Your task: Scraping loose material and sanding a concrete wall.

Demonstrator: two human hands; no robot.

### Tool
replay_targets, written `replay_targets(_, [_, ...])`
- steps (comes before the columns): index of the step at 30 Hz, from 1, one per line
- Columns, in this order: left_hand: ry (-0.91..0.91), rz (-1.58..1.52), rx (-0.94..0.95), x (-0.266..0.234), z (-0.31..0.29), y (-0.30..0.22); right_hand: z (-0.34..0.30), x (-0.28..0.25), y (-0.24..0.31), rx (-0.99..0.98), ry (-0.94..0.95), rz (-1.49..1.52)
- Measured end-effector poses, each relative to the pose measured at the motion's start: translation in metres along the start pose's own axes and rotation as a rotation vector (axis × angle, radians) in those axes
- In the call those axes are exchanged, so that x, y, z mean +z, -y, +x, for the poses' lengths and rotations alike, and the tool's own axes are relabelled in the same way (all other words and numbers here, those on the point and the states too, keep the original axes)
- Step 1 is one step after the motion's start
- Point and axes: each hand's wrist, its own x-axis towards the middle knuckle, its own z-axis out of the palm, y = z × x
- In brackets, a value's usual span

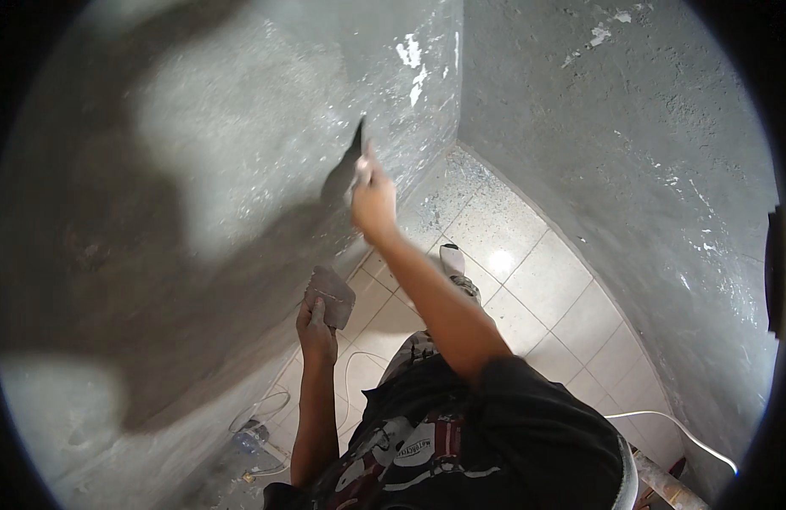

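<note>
My right hand [374, 208] is raised ahead of me, wrapped round the handle of a scraper. Its dark blade [361, 136] is seen nearly edge-on at the grey wall [265, 110] on the left. Whether the blade presses on the wall cannot be told. Lower and to the left, my left hand [317, 333] grips a flat, squarish, grey-brown plate [332, 296] with a rough edge, thumb lying on its face. That plate is held in front of the wall's lower part.
White flecks and bare patches [414, 68] mark the wall near the corner. A second grey wall [614, 127] rises on the right. Debris is scattered over the tiled floor [486, 221] near my shoe [452, 259]. A white cable [682, 429] runs at lower right; thin cord [352, 374] lies by the left wall.
</note>
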Motion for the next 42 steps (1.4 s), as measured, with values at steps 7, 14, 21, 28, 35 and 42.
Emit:
replay_targets(7, [0.009,-0.048,0.140,-0.007,-0.028,-0.007,0.140,-0.062,-0.025,0.283,-0.090,0.075])
replay_targets(14, [-0.028,-0.039,0.100,-0.055,-0.033,0.005,-0.038,0.011,-0.006,0.194,0.171,0.168])
replay_targets(21, [0.006,0.053,0.102,-0.041,-0.031,0.016,0.161,-0.065,-0.059,0.175,-0.193,-0.049])
replay_targets(28, [-0.017,0.056,-0.016,-0.023,0.001,0.032,0.059,-0.037,-0.049,0.002,0.021,0.050])
replay_targets(35, [0.127,-0.095,-0.017,0.087,0.064,-0.002,0.178,-0.072,-0.042,0.134,-0.195,-0.057])
replay_targets(42, [0.139,-0.113,-0.125,0.130,0.086,-0.020,0.171,-0.078,-0.072,0.288,-0.023,0.200])
